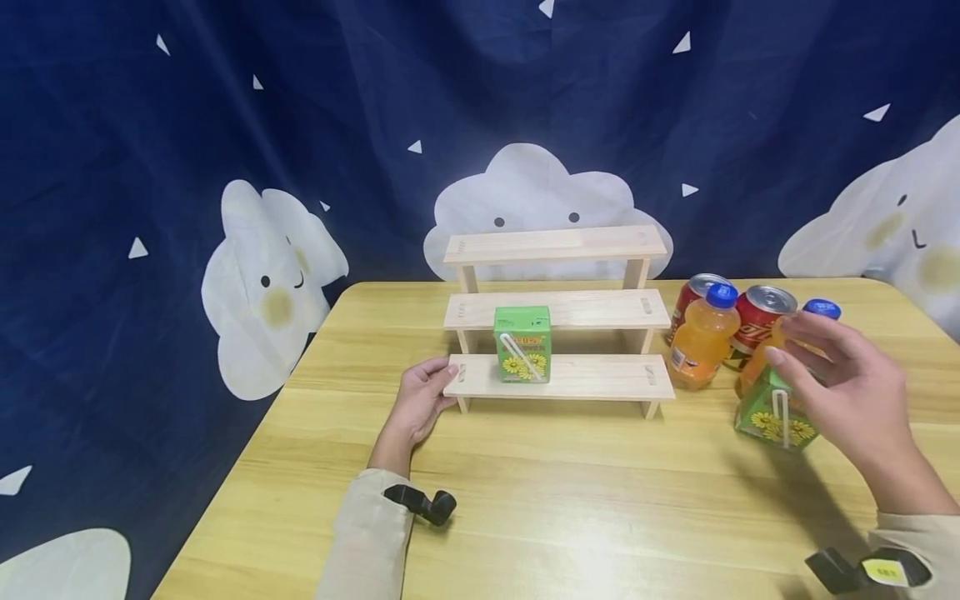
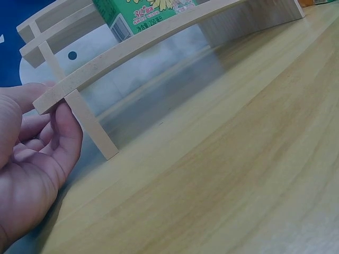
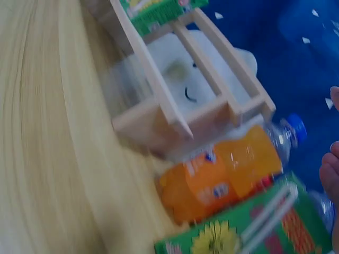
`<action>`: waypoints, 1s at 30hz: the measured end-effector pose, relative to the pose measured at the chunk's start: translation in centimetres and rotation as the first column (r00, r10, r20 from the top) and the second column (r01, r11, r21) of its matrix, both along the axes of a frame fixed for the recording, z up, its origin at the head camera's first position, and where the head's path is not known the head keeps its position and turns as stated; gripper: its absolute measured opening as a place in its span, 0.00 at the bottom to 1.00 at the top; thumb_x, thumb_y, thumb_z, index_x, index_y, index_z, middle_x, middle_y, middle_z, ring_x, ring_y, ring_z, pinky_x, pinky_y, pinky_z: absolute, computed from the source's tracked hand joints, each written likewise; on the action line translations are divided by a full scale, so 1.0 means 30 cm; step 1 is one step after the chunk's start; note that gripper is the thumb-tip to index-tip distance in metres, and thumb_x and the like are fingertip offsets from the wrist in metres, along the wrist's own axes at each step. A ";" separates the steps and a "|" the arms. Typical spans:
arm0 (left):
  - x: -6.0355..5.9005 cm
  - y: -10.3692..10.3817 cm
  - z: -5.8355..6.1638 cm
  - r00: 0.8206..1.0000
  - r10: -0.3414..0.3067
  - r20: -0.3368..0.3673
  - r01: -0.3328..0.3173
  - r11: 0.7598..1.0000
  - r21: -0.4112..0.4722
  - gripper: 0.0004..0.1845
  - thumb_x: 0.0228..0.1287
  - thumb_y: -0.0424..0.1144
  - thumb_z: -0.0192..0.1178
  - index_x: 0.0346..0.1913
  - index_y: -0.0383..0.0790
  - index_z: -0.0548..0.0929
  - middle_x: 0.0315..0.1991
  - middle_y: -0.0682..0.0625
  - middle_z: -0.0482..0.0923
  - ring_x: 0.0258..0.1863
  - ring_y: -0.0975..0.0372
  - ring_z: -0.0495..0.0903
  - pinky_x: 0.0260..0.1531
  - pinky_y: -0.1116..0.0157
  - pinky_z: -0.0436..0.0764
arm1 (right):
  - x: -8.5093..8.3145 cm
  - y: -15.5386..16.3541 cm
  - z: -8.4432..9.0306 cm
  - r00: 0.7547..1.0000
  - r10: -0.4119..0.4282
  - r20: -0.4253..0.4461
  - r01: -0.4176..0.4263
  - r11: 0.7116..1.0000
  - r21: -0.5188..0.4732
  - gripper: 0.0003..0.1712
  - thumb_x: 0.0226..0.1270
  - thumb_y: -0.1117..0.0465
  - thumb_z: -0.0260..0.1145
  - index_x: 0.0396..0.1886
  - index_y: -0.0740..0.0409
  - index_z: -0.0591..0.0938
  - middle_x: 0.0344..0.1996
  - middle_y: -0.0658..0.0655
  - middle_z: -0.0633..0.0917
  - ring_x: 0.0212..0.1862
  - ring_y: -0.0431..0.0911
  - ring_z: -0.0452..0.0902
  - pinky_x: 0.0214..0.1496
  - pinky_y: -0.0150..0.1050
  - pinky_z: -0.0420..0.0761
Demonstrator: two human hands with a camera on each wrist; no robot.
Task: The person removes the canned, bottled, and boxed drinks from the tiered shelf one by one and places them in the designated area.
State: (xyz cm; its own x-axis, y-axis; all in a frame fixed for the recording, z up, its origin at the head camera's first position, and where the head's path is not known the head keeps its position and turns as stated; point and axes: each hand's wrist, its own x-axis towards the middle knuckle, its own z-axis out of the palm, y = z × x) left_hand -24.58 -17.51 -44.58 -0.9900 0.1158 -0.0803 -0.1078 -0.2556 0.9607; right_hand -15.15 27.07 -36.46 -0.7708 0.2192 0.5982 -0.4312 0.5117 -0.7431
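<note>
A three-tier wooden step shelf (image 1: pixel 558 312) stands on the table. My left hand (image 1: pixel 422 398) pinches the left end of its lowest board (image 2: pixel 79 79), thumb above and fingers curled underneath. On that board sits a green drink carton (image 1: pixel 522 345) with yellow flowers and a straw on its front. To the right, my right hand (image 1: pixel 862 400) hovers with thumb and fingers spread beside a second green drink carton (image 1: pixel 776 414) on the table. Its fingertips (image 3: pixel 331 164) show at the edge of the right wrist view, and the hand partly covers that carton in the head view.
Beside the shelf's right end stands an orange drink bottle (image 1: pixel 703 337) with a blue cap. A second blue-capped bottle (image 1: pixel 822 309) is partly hidden by the right hand. Two red cans (image 1: pixel 765 317) are behind them. A dark blue cloud-print curtain (image 1: pixel 375 75) hangs behind the table.
</note>
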 end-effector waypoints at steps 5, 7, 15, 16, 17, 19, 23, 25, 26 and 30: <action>-0.003 0.003 0.003 1.000 0.001 -0.006 -0.001 1.000 -0.004 0.18 0.68 0.28 0.51 0.57 0.21 0.69 0.39 0.44 0.79 0.35 0.60 0.84 0.40 0.65 0.85 | -0.025 -0.056 0.017 0.996 0.082 -0.019 -0.081 0.996 0.043 0.28 0.49 0.81 0.67 0.54 0.71 0.75 0.46 0.40 0.80 0.47 0.28 0.78 0.48 0.16 0.75; -0.004 0.004 0.004 1.000 0.000 -0.007 0.000 1.000 -0.006 0.18 0.68 0.28 0.51 0.57 0.21 0.69 0.39 0.44 0.79 0.34 0.61 0.84 0.39 0.65 0.85 | -0.036 -0.081 0.018 0.994 0.108 -0.019 -0.106 0.993 0.057 0.28 0.49 0.81 0.68 0.53 0.72 0.76 0.46 0.40 0.81 0.47 0.30 0.78 0.48 0.16 0.75; -0.004 0.000 0.005 1.000 0.001 -0.010 -0.001 1.000 -0.012 0.18 0.67 0.28 0.51 0.58 0.21 0.69 0.39 0.45 0.79 0.34 0.61 0.84 0.38 0.65 0.86 | -0.094 -0.207 -0.003 0.979 0.197 0.060 -0.201 0.976 0.081 0.29 0.51 0.73 0.72 0.55 0.64 0.77 0.46 0.40 0.81 0.47 0.28 0.77 0.49 0.17 0.75; -0.003 -0.001 0.005 1.000 0.001 -0.009 -0.001 1.000 -0.012 0.18 0.67 0.28 0.51 0.57 0.21 0.69 0.38 0.45 0.79 0.33 0.61 0.84 0.38 0.66 0.86 | -0.102 -0.225 -0.007 0.976 0.208 0.068 -0.213 0.973 0.089 0.28 0.51 0.72 0.72 0.55 0.64 0.77 0.45 0.42 0.81 0.47 0.27 0.77 0.49 0.17 0.75; -0.003 -0.001 0.005 1.000 -0.001 -0.008 0.001 1.000 -0.012 0.18 0.68 0.28 0.51 0.58 0.21 0.68 0.38 0.45 0.79 0.33 0.61 0.84 0.38 0.66 0.86 | -0.110 -0.242 -0.011 0.972 0.222 0.076 -0.228 0.969 0.092 0.28 0.51 0.72 0.72 0.55 0.63 0.77 0.45 0.44 0.81 0.47 0.27 0.77 0.49 0.17 0.75; -0.002 -0.003 0.005 1.000 -0.003 -0.006 0.003 1.000 -0.011 0.18 0.68 0.28 0.51 0.57 0.21 0.68 0.38 0.45 0.79 0.33 0.61 0.84 0.38 0.66 0.86 | -0.128 -0.279 -0.020 0.961 0.261 0.089 -0.268 0.960 0.085 0.28 0.52 0.71 0.72 0.55 0.64 0.77 0.46 0.52 0.83 0.47 0.28 0.77 0.49 0.19 0.76; -0.002 -0.005 0.002 1.000 -0.002 -0.005 0.002 1.000 -0.006 0.18 0.68 0.28 0.51 0.57 0.21 0.68 0.39 0.45 0.79 0.33 0.61 0.84 0.37 0.66 0.86 | -0.167 -0.354 -0.042 0.936 0.318 0.152 -0.330 0.942 0.060 0.27 0.56 0.65 0.71 0.56 0.65 0.75 0.47 0.63 0.82 0.47 0.34 0.79 0.50 0.20 0.77; -0.002 -0.004 0.001 1.000 -0.003 0.000 0.003 1.000 0.000 0.18 0.68 0.28 0.51 0.57 0.21 0.68 0.39 0.45 0.79 0.33 0.61 0.84 0.37 0.66 0.86 | -0.181 -0.391 -0.052 0.923 0.335 0.188 -0.350 0.936 0.048 0.28 0.57 0.62 0.71 0.57 0.64 0.75 0.48 0.63 0.83 0.48 0.40 0.81 0.50 0.22 0.78; -0.002 -0.004 0.001 1.000 -0.005 0.001 0.005 1.000 0.001 0.18 0.68 0.28 0.51 0.57 0.21 0.68 0.39 0.45 0.79 0.33 0.60 0.84 0.37 0.66 0.86 | -0.186 -0.409 -0.056 0.918 0.341 0.204 -0.357 0.933 0.047 0.28 0.57 0.61 0.71 0.57 0.63 0.75 0.48 0.62 0.83 0.48 0.42 0.81 0.50 0.23 0.78; -0.003 -0.004 0.000 1.000 -0.008 0.005 0.008 1.000 0.004 0.18 0.68 0.28 0.51 0.58 0.21 0.68 0.39 0.45 0.79 0.33 0.61 0.84 0.38 0.66 0.86 | -0.205 -0.473 -0.058 0.892 0.389 0.229 -0.405 0.914 0.023 0.30 0.58 0.60 0.71 0.59 0.63 0.74 0.50 0.62 0.82 0.50 0.53 0.80 0.54 0.33 0.80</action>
State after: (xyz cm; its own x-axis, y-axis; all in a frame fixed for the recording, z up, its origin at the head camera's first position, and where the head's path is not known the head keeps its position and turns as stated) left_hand -24.66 -17.62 -44.58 -0.9887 0.1240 -0.0846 -0.1146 -0.2587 0.9591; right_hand -21.29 12.90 -38.19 -0.8961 -0.1674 0.4110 -0.4432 0.3839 -0.8100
